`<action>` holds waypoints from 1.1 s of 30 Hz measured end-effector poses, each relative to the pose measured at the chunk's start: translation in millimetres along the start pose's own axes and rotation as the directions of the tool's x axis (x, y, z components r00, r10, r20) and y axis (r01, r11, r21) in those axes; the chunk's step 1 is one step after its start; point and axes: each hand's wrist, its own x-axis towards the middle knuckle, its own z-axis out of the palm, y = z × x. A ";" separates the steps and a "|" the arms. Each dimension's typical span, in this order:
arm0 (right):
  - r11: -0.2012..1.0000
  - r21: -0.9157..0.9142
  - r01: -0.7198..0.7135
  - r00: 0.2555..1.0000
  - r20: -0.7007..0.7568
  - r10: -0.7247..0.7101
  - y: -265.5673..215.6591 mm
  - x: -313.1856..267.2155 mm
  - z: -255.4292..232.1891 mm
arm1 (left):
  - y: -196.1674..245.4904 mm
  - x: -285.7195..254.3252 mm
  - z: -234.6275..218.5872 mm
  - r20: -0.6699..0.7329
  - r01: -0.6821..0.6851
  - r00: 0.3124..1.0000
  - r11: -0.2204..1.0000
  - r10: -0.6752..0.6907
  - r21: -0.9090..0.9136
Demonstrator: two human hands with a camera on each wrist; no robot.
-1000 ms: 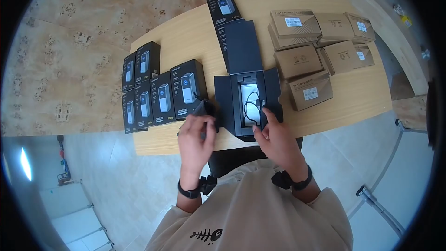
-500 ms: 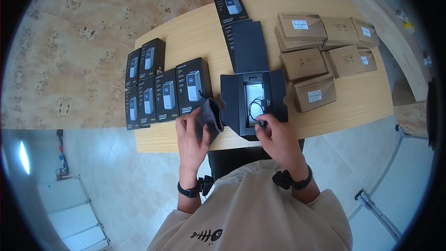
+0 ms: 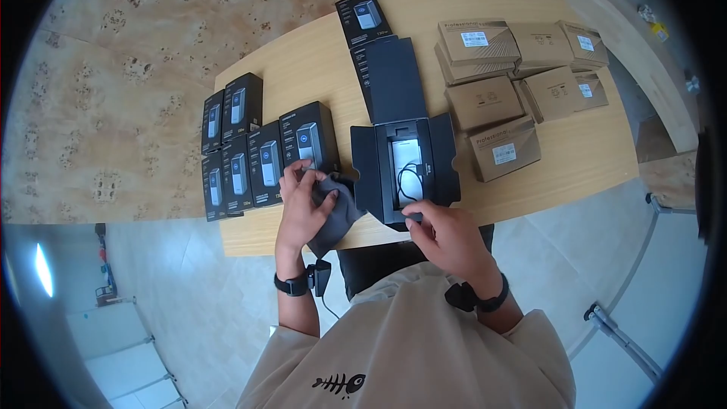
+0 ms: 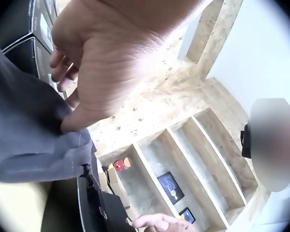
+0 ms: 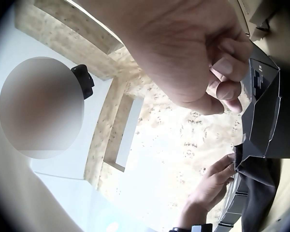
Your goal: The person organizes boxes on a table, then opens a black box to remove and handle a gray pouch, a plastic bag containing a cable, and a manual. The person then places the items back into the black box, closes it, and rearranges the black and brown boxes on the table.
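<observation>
My left hand (image 3: pixel 300 208) grips a dark grey drawstring pouch (image 3: pixel 338 229), its thumb pressed on the cloth near the mouth. In the left wrist view the stitched hem and a cord end of the pouch (image 4: pixel 29 125) show. To its right stands an open black box (image 3: pixel 369 170) with its flaps spread and lid folded back. Inside lie a coiled black cable (image 3: pixel 410 183) and a pale panel. My right hand (image 3: pixel 452 241) is at the near edge of this box, fingers loosely curled; in the right wrist view no item shows in the fingers (image 5: pixel 227 67).
Several closed black boxes (image 3: pixel 265 163) with a device picture stand at the left. Two more, including a black box (image 3: pixel 365 19), are behind the open lid. Brown cartons (image 3: pixel 506 150) are stacked on the right of the wooden table (image 3: pixel 303 76).
My left hand has moved slightly left with the pouch, which now hangs lower and more spread out. My right hand has drawn back from the cable to the box's near edge.
</observation>
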 end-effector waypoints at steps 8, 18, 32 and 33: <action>0.989 0.092 0.117 0.992 -0.048 -0.113 3.3 -3.8 2.4 | -21.2 -47.6 -31.7 0.067 0.004 0.997 0.891 0.030 -0.455; 0.919 0.355 0.171 0.965 0.129 -0.229 -29.2 6.3 22.5 | 35.9 -96.5 -60.3 -0.069 0.066 0.980 0.638 -0.184 -0.767; 0.713 0.696 -0.087 0.994 0.111 0.013 -28.0 -4.1 51.3 | 69.4 -72.2 -49.9 -0.062 0.009 0.987 0.425 -0.151 -0.905; 0.724 0.684 -0.086 0.994 0.106 0.019 -29.8 -3.3 45.2 | 69.3 -71.7 -50.1 -0.061 0.008 0.987 0.425 -0.148 -0.905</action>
